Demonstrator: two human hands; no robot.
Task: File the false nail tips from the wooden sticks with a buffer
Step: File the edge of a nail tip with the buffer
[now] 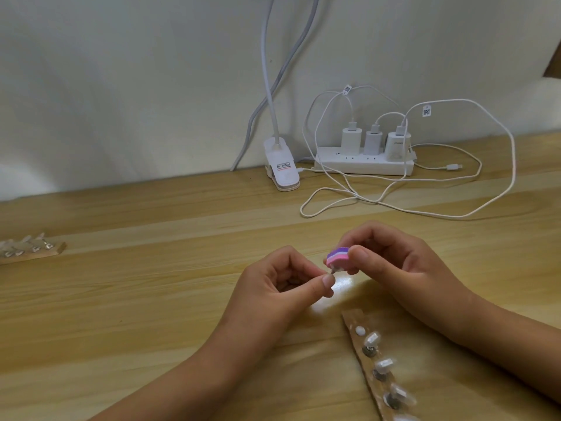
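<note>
Above the middle of the wooden table, my left hand (285, 281) pinches a small clear nail tip (333, 271) between thumb and forefinger. My right hand (391, 262) grips a small pink, purple and white buffer (338, 258), whose white face lies against the tip. A wooden stick (353, 322) lies at the lower right under my right forearm, bearing several clear nail tips (385, 364) on small metal mounts and one bare white dab of putty (359, 330). A second wooden stick (57, 248) with several tips sits at the far left edge.
A white power strip (364, 165) with three chargers stands at the back against the wall. Its white cables (394, 208) loop over the table behind my hands. A white clip lamp base (280, 165) grips the table's back edge, left of the strip.
</note>
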